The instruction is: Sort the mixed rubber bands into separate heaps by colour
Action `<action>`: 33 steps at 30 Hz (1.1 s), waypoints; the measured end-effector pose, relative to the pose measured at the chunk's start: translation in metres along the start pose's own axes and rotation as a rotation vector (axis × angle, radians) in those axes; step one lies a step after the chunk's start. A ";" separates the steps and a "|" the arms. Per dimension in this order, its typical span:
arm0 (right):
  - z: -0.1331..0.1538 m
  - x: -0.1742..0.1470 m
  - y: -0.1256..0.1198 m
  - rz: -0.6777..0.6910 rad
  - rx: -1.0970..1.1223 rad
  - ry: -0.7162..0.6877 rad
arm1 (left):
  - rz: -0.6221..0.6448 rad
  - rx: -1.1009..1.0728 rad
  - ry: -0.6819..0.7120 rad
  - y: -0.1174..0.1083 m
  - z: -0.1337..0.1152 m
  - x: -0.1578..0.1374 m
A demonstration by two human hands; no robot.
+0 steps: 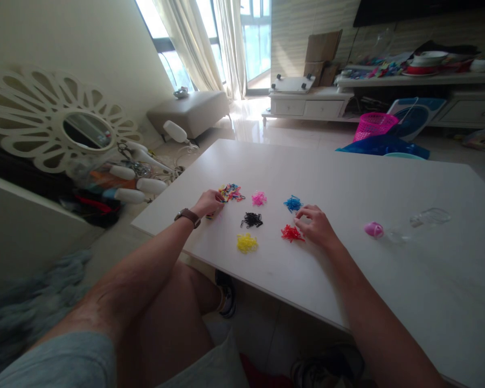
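Small, thin, pin-shaped plastic clips lie in loose piles on the white table. My left hand, with a watch on its wrist, is at the mixed-colour pile, its fingers bent down at the pile's left side and fingertips partly hidden. My right hand is just right of the red pile and below the blue pile. Its thumb and forefinger come together; anything between them is too small to make out. Between my hands lie a pink pile, a black pile and a yellow pile.
A clear bottle and a pink rounded object are on the table's right side. Left of the table stand a white lamp with several shades and a flower-shaped mirror. Beyond are a bench and a pink basket.
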State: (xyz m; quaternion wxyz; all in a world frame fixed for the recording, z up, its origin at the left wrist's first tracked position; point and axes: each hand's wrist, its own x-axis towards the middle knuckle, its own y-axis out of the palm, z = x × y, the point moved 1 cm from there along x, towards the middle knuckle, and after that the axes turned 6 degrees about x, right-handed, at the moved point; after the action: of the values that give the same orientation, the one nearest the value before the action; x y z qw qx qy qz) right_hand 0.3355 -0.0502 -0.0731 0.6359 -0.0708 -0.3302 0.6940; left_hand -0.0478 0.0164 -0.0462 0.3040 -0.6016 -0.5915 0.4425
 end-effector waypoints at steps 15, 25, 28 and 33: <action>0.005 -0.001 0.000 0.013 0.012 -0.001 | 0.018 -0.079 0.295 0.003 -0.033 -0.011; 0.022 -0.004 0.002 0.158 0.207 -0.119 | 0.137 -0.135 0.668 0.032 -0.100 -0.053; 0.027 -0.005 0.003 0.227 0.289 -0.134 | 0.175 -0.173 0.677 0.037 -0.110 -0.061; 0.026 -0.005 0.005 0.285 0.335 -0.128 | 0.210 -0.219 0.700 0.043 -0.117 -0.065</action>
State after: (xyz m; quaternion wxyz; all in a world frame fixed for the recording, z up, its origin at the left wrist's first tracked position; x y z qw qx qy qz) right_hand 0.3189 -0.0644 -0.0569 0.5119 0.0339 -0.2368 0.8251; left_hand 0.0818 -0.0339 -0.0237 0.3745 -0.8026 -0.4309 0.1731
